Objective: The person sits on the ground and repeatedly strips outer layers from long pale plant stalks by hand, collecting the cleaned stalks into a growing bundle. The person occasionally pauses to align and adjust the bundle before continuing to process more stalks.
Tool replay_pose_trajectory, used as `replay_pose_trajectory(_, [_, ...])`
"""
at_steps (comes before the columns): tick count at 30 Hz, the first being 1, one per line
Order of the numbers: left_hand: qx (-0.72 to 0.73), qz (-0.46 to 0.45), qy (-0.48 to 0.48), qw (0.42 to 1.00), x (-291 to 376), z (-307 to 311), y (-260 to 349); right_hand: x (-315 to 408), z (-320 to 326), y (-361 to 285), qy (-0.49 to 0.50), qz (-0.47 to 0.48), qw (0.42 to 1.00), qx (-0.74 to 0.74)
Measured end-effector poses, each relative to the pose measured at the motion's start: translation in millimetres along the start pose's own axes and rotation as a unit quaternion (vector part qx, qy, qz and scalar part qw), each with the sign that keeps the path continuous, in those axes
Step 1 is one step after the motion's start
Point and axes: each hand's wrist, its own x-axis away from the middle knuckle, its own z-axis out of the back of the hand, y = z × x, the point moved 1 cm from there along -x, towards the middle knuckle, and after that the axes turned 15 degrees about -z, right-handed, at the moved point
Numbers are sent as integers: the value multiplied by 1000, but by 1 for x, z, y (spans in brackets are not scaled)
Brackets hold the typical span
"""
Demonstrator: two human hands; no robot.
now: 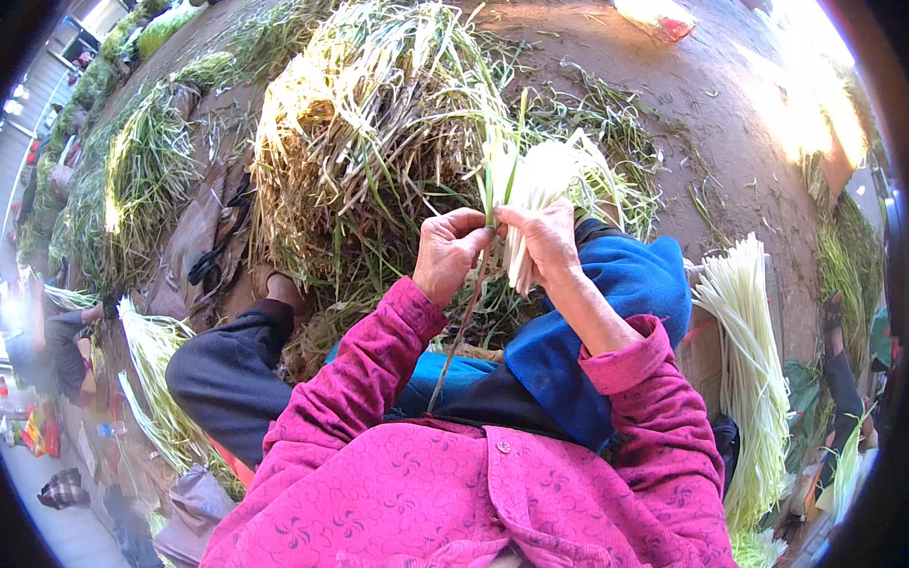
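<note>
My left hand (452, 248) pinches a green leafy stalk (488, 185) between thumb and fingertips, in front of my chest. Against it, my right hand (541, 240) grips the same stalk with thumb and forefinger. A bunch of pale, cleaned stalks (545, 179) lies at my right hand, its lower ends under the palm; whether the fingers hold it is partly hidden. A thin brown strand (460, 336) runs from my waist up to my hands. Behind them stands a large heap of leafy, dirty-rooted stalks (396, 113). A blue cloth (627, 278) covers my right knee.
Long bundles of pale stalks (743, 364) lie at my right, with another bundle (161, 369) by my left knee. More leafy stalks (150, 159) are heaped at the left. A plastic bag (648, 10) lies on the brown floor (687, 73). Other people sit at both edges.
</note>
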Motion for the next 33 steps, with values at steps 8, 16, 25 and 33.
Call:
replay_pose_trajectory(8, [175,36,84,980,-3,-17,7,1,10,-14,8,29,992,-125])
replay_pose_trajectory(16, [101,56,67,991,31,64,-24,-13,52,-46,65,114,958,-254])
replay_pose_trajectory(25, [-725,306,-181,589,74,189,-59,-14,57,-45,55,116,971,-201])
replay_pose_trajectory(33, [-218,-131,-105,961,9,12,-15,-13,19,-26,-8,20,992,-123])
